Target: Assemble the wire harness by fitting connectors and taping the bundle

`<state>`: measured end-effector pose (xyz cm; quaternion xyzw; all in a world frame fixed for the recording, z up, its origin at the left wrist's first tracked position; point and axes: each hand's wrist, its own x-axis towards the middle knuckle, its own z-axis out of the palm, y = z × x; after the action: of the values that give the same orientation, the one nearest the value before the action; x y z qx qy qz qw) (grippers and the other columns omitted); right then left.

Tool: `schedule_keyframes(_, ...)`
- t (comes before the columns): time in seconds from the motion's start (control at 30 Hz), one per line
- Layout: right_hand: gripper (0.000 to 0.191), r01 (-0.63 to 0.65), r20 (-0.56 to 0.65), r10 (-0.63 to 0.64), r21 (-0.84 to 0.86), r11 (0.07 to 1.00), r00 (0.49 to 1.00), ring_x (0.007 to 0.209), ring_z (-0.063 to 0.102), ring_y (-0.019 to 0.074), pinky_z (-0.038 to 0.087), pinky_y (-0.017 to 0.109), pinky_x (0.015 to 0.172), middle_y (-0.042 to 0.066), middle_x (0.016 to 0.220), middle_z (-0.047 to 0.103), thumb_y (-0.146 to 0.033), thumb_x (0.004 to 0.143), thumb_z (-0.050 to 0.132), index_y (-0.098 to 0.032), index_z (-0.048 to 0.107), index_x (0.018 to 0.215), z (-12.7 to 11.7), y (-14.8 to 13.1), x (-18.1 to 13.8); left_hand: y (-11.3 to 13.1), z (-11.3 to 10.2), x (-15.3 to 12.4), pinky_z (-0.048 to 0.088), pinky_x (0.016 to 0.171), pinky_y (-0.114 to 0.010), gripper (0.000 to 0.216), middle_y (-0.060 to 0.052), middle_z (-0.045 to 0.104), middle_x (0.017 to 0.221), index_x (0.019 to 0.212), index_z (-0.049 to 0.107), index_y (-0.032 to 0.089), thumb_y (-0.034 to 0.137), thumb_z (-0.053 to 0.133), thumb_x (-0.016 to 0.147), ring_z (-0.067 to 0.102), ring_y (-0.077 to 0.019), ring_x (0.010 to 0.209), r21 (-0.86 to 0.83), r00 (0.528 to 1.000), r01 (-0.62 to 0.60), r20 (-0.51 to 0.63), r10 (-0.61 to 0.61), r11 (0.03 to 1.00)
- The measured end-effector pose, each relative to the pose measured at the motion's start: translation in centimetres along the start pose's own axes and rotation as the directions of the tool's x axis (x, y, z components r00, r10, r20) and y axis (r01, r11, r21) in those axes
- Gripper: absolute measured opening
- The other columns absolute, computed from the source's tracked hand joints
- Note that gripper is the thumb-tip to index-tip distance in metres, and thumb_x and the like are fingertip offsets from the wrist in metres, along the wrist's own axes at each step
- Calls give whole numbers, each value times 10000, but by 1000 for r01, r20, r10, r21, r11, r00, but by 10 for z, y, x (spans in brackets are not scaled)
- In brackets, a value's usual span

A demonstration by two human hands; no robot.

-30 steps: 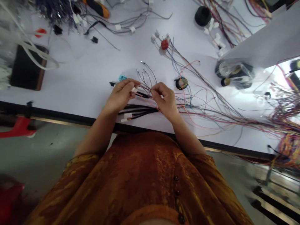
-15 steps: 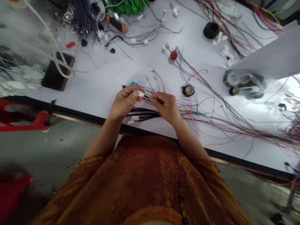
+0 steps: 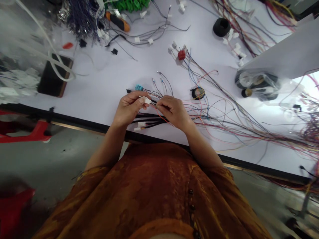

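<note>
My left hand (image 3: 127, 108) is closed in a pinch on a small white connector (image 3: 145, 99), held just above the white table (image 3: 104, 83). My right hand (image 3: 173, 111) is closed too, pinching a thin red wire (image 3: 162, 118) whose end meets the connector. Several thin wires with metal tips (image 3: 161, 79) fan out beyond my fingers. A black cable bundle (image 3: 149, 120) with white tags lies under my hands near the table's front edge. A small teal connector (image 3: 139, 87) rests just beyond my left hand.
Loose coloured wires (image 3: 236, 116) spread to the right. A red connector (image 3: 181, 54), a black tape roll (image 3: 221, 26), a small wire spool (image 3: 198, 93), a plastic bag with rolls (image 3: 258, 83), a dark box (image 3: 52, 75) and an orange-handled tool (image 3: 118, 20) lie around.
My hands have drawn together; the right hand's wire end now meets the white connector in my left hand. The view has shifted, showing more of the table's far side.
</note>
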<state>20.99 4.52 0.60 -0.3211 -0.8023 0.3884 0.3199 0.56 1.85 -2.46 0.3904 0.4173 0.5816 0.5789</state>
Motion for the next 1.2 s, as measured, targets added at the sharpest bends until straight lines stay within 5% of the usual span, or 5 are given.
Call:
schedule_keyframes(0.6, 257, -42, -109, 39, -26, 999, 993, 772, 529, 138, 409, 282, 741, 9, 807, 580, -329, 1040, 484, -210, 546, 821, 19, 4, -6, -9, 1, -5, 613, 676, -247, 266, -25, 766, 908, 965, 788, 230, 436, 829, 801, 689, -107, 675, 197, 998, -66, 19, 64, 978)
schedule_keyframes(0.93, 288, -127, -217, 117, -30, 991, 969, 846, 584, 141, 484, 296, 841, 25, 844, 652, -378, 1036, 453, -234, 596, 832, 13, 13, -21, -10, 18, 4, 549, 610, -181, 93, -37, 737, 818, 851, 761, 150, 198, 809, 788, 603, -68, 596, -77, 992, 50, -108, -59, 996)
schedule_keyframes(1.0, 251, -202, -376, 164, -63, 977, 912, 893, 597, 150, 490, 317, 865, 39, 902, 667, -363, 1023, 462, -224, 617, 882, -14, 24, -42, -13, 16, 16, 513, 580, -148, 51, -24, 704, 755, 827, 721, 135, 86, 710, 817, 572, -55, 592, -250, 970, 71, -210, -126, 966)
schedule_keyframes(1.1, 244, -445, -623, 304, -80, 892, 721, 793, 573, 144, 474, 317, 780, 27, 844, 638, -346, 989, 484, -204, 603, 831, -66, 43, -89, -19, 8, 31, 489, 553, -144, 158, 4, 644, 682, 845, 688, 146, 24, 587, 848, 521, -54, 572, -390, 931, 108, -282, -230, 915)
schedule_keyframes(1.2, 228, -652, -645, 480, -38, 758, 595, 674, 515, 129, 427, 302, 707, -8, 697, 575, -301, 916, 557, -188, 605, 724, -107, 60, -134, -26, 2, 35, 543, 600, -208, 133, 7, 629, 686, 917, 692, 141, 83, 587, 860, 530, -74, 571, -401, 924, 143, -272, -267, 905)
